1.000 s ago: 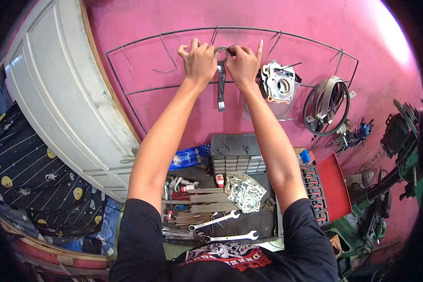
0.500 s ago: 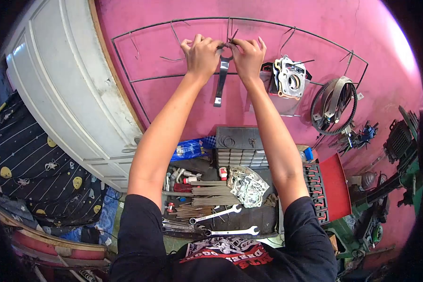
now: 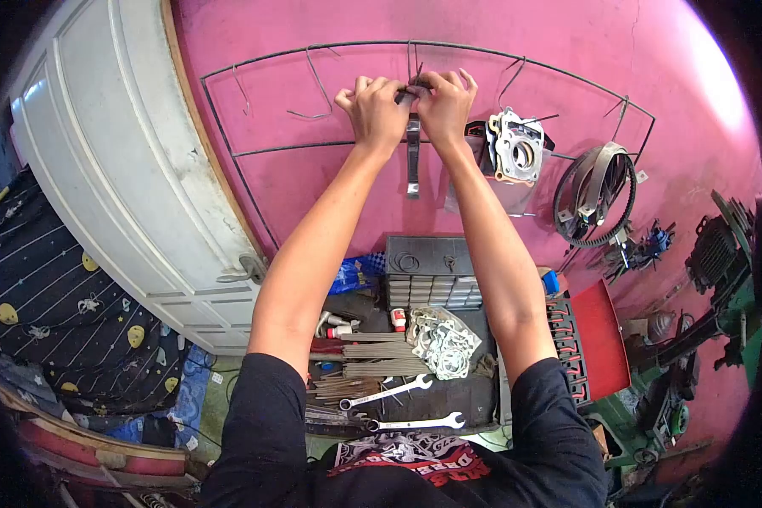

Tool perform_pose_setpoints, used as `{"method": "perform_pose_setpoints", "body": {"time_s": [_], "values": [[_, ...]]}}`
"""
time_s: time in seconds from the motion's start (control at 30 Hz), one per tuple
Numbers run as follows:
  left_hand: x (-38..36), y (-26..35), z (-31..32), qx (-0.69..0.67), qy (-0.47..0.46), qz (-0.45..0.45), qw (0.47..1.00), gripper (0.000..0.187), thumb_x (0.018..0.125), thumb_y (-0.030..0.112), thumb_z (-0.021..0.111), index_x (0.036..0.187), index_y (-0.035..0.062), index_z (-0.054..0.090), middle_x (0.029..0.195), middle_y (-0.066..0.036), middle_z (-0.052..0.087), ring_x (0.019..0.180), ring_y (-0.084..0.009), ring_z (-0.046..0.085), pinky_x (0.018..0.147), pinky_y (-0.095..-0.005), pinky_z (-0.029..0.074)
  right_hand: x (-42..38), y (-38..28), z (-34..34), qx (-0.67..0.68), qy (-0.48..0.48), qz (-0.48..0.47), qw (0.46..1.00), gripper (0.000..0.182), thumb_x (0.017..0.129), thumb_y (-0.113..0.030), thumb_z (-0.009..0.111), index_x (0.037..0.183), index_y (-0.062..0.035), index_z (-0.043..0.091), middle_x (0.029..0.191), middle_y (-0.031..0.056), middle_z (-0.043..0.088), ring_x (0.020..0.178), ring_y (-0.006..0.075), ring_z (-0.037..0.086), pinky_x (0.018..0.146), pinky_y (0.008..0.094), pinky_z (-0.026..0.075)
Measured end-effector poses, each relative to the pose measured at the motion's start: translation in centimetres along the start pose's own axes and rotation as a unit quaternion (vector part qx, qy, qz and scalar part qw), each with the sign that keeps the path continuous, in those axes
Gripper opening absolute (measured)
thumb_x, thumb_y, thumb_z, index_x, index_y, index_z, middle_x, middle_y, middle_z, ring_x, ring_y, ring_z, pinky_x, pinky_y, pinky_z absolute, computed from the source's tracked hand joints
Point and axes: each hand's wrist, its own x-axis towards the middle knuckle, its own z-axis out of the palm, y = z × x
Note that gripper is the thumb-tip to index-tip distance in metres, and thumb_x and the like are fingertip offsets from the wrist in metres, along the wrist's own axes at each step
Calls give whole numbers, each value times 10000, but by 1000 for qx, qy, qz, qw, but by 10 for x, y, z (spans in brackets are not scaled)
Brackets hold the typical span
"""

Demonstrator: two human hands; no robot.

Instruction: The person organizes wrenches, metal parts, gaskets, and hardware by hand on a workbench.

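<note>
Both my arms are stretched up to a wire rack on the pink wall. My left hand is closed in a pinch at the top of a dark flat strap, which hangs straight down. Close beside it, my right hand pinches the same upper end, with its outer fingers curled. A metal hook shows just above the fingertips. The fingers hide how the strap's top meets the hook.
Gaskets and looped belts hang to the right. Below are a drawer cabinet, bundled rods, bagged gaskets, two wrenches and an open red case. A white door stands at left.
My left hand has moved right, closer to my right hand. The strap has swung from a slight slant to nearly vertical, and its upper end is now more hidden.
</note>
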Motion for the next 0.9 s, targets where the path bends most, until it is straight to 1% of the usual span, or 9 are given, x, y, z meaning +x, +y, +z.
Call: {"method": "perform_pose_setpoints", "body": {"time_s": [0.13,0.27,0.33,0.57,0.63,0.67,0.73,0.83,0.9], "values": [[1,-2,-3,1,-1,-16,1000,101,810,223,759,862,138,777,895,15,727,960,-197,588,914,-483,288,2,-6,0,20,-17,9,1000,166,770,-13,685,888,-112,746,796,27,702,854,207,664,1082,445,344],[3,-10,-7,6,10,-20,1000,86,808,219,755,826,136,769,876,12,723,955,-204,591,920,-485,291,8,-8,8,52,-21,-3,998,159,743,-47,710,870,-129,762,773,18,730,881,206,669,1099,467,326],[7,-13,-9,8,7,-26,1000,85,808,217,754,817,133,766,869,11,721,956,-205,592,922,-485,292,12,-9,13,46,-30,-20,998,148,788,-42,691,875,-138,762,813,10,720,884,204,661,1062,431,347],[3,-24,-15,33,-21,-1,999,83,813,218,750,822,138,772,857,15,718,973,-209,587,933,-480,293,-5,-12,23,34,-27,29,999,76,819,-121,741,871,-159,781,804,-12,730,907,190,657,1028,422,348],[2,-22,-23,29,-17,1,999,77,816,214,746,835,147,779,859,16,719,974,-207,584,933,-482,289,-7,-17,20,47,-4,27,999,236,752,-122,766,981,-179,766,889,12,738,987,214,640,1021,439,320],[2,-22,-28,20,-15,10,1000,73,823,220,748,851,164,785,873,25,726,978,-202,583,935,-486,283,-9,-19,18,47,-6,27,999,236,752,-122,766,981,-179,766,889,12,738,987,214,640,1021,439,320],[-1,-20,-48,10,-9,16,1000,71,831,227,750,866,181,792,887,35,734,981,-196,582,938,-491,276,-6,-40,2,-3,94,-4,996,417,746,-151,792,1155,-188,719,1056,17,725,1073,223,601,1011,435,313],[-16,-33,-84,44,35,-10,998,163,834,330,797,960,227,812,950,55,753,1030,-162,590,962,-493,260,-12,-70,-12,-49,135,-36,989,522,778,-213,833,1273,-185,670,1133,22,704,1092,223,578,1015,400,314],[-27,-52,-102,84,74,-46,993,117,864,303,767,944,232,812,951,83,759,1066,-173,574,953,-497,254,-20,-86,-5,-55,102,-46,992,446,781,-209,819,1213,-193,709,1102,-18,716,1094,223,582,1015,404,318]]}}
